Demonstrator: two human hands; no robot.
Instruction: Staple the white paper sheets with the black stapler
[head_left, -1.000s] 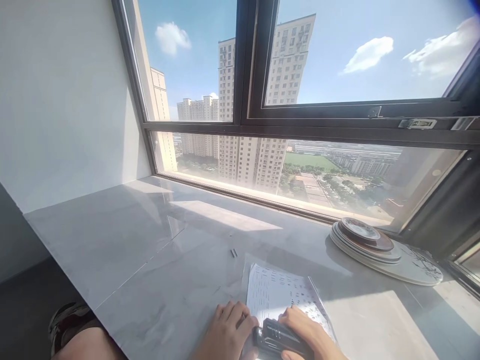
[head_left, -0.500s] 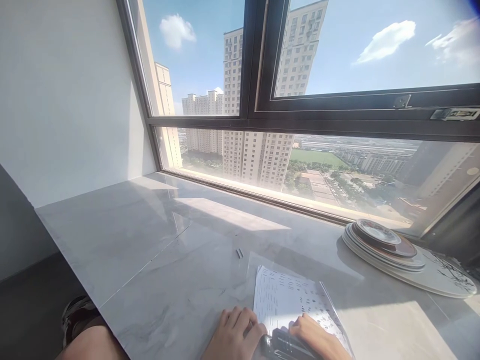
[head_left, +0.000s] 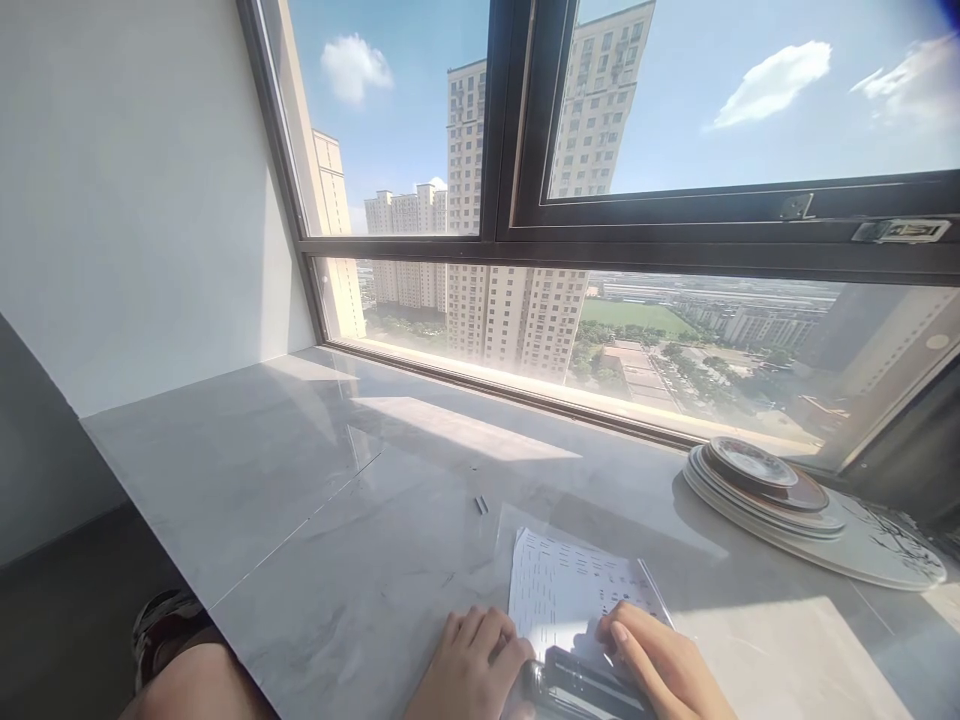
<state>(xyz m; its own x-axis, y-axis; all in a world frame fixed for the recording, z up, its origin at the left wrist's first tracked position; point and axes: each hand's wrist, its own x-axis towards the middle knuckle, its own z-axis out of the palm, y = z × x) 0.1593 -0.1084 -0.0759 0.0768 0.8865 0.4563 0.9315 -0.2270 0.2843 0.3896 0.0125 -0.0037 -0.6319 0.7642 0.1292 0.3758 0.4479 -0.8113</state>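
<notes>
Head view: left hand (head_left: 474, 662) lies curled beside black stapler (head_left: 589, 685) over printed paper (head_left: 555, 585); right hand (head_left: 664, 655) bends loosely near its right end; either's grip cannot be told.

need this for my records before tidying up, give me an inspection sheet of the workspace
Surface: grey marbled counter, with sunlit patches and thin seams.
Job's things: printed paper lying flat; dark glossy object, perhaps a stapler, in front of its near part.
Clutter: two small strips beyond the paper; stack of plates to the right, near the window.
Hands: left hand at the dark object's left end; right hand at its right end, fingers curled; how firmly either grips is unclear.
Cables: nothing seen.
Surroundings: dark-framed window ahead, pale wall left, bare leg lower left.
</notes>
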